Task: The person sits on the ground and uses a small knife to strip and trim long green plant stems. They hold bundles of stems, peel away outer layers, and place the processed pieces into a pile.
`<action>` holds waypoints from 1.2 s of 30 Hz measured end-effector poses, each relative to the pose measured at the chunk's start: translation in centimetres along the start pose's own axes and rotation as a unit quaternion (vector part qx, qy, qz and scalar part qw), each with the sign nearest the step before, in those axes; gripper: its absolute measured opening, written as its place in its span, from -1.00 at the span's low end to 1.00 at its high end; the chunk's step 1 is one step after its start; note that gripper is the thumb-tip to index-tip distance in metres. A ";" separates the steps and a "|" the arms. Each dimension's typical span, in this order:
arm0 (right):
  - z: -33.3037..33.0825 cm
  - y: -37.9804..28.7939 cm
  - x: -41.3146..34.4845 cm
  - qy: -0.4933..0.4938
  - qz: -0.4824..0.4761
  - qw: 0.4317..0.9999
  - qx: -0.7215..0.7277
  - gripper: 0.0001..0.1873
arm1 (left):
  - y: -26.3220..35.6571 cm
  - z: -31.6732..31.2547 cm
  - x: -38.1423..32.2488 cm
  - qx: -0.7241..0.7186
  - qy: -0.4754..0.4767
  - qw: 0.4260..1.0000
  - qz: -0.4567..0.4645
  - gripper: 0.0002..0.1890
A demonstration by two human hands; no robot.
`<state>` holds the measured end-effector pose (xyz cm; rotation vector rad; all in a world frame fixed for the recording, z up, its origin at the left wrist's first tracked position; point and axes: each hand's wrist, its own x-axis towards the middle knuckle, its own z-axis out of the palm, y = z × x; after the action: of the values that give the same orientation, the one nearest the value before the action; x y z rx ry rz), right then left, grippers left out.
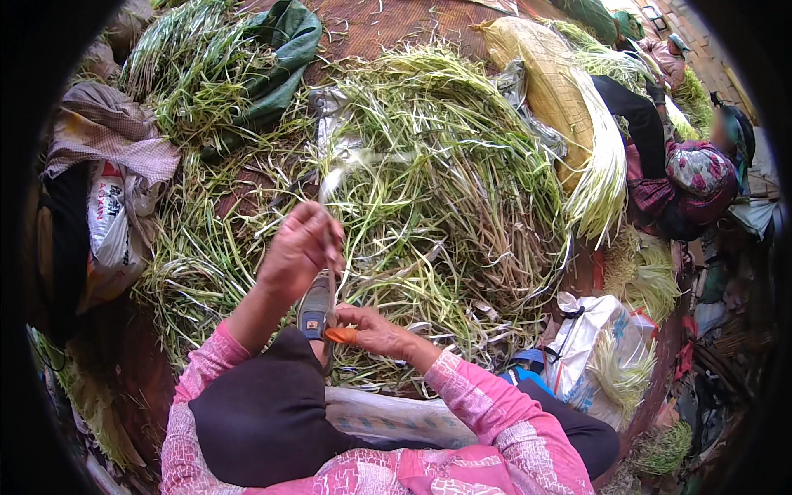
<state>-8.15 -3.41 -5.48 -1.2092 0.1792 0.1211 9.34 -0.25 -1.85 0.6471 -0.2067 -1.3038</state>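
Observation:
My left hand (303, 244) is raised over my bent knee, its fingers closed around a long thin stalk (331, 284) of a chive-like green. Past those fingers the stalk's pale end is blurred. Below it, my right hand (374, 334) pinches the lower end of the same stalk. An orange finger cover (340, 335) sits on one finger of that hand. In front of both hands spreads a large loose heap of the greens (433, 185), green blades mixed with brownish stems. My grey shoe (314, 309) rests at the heap's near edge, behind the stalk.
At the right, a full yellow woven sack (532, 80) bears a bundle of pale greens (597, 179). A white plastic bag (585, 346) stands by my right knee. Dark green cloth (278, 68) lies at upper left. Co-workers sit at the left and right, one in a floral top (699, 167).

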 end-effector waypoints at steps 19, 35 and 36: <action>-7.7 -0.6 -9.1 0.066 0.386 0.779 -0.490 -0.45 | 15.3 -4.0 -2.5 0.115 0.140 0.898 0.400 -0.68; -6.3 -1.3 -3.0 0.372 -0.016 0.768 -0.521 -0.82 | -4.9 -1.8 -0.9 0.229 0.148 0.946 -0.176 -0.84; -5.1 -1.5 -2.7 0.375 -0.043 0.774 -0.509 -0.84 | -5.0 -1.6 -1.0 0.250 0.135 0.941 -0.184 -0.83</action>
<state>-10.87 -8.70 -5.27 -2.3194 0.8369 -0.4248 5.72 0.63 -5.68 1.3417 -0.1978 -1.5118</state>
